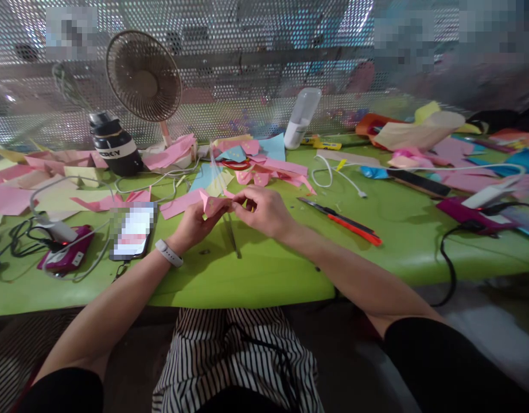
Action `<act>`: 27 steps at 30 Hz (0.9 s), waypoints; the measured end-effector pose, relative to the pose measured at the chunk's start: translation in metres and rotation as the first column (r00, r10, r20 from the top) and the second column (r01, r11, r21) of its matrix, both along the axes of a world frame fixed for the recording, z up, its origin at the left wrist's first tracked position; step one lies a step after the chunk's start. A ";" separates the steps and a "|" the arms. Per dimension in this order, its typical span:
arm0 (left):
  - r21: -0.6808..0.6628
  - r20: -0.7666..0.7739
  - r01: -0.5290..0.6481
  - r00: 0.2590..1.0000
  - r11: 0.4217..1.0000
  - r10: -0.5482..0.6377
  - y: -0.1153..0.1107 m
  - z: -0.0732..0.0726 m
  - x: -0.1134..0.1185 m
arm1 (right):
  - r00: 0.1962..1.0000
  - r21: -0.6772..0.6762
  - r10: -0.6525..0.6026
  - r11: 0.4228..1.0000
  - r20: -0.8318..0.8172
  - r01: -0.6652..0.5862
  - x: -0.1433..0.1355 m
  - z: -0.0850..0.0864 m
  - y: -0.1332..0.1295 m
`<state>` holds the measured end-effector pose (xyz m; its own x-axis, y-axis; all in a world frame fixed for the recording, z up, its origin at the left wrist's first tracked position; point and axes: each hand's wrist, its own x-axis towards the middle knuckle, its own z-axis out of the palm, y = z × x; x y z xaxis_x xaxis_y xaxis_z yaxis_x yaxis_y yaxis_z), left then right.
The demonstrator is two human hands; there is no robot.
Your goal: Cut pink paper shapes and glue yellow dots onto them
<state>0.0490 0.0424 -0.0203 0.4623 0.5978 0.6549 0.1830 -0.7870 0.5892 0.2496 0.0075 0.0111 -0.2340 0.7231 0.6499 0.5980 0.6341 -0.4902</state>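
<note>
A small folded piece of pink paper [213,205] is held low over the green table in front of me. My left hand [194,222], with a white band on the wrist, is closed round its lower left side. At the paper's right end my right hand [267,212] pinches with thumb and forefinger. A long thin transparent strip [234,241] runs beneath the hands, its near end showing on the table; it may be a ruler. Just beyond my fingers lie pink paper strips [271,172] and a sheet of blue paper [206,175].
To the left are a phone [135,232], a purple power strip [77,249], a black bottle [118,143] and a fan [144,74]. On the right, an orange-handled utility knife [354,228] lies near another purple power strip [462,215]. A clear bottle [299,123] leans at the back.
</note>
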 end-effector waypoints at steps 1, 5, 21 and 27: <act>0.014 -0.010 -0.004 1.000 1.000 0.004 0.000 0.000 0.000 | 1.000 0.024 -0.010 1.000 0.025 0.009 0.000 -0.001 0.000; 0.041 -0.042 -0.007 0.999 0.999 0.009 -0.001 0.001 -0.001 | 0.998 0.092 -0.015 0.996 0.067 0.009 0.001 -0.004 0.002; -0.246 0.052 -0.038 0.997 0.968 0.053 -0.007 0.004 0.002 | 0.971 -0.303 0.040 0.946 -0.235 -0.112 0.001 0.012 -0.003; -0.296 0.090 -0.055 0.992 0.954 0.085 -0.009 0.007 0.004 | 0.991 -0.331 0.009 0.942 -0.133 -0.053 0.008 0.020 -0.001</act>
<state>0.0531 0.0332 -0.0130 0.3530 0.7986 0.4875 0.1594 -0.5647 0.8097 0.2577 0.0066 0.0311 -0.1904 0.8972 0.3984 0.4992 0.4380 -0.7477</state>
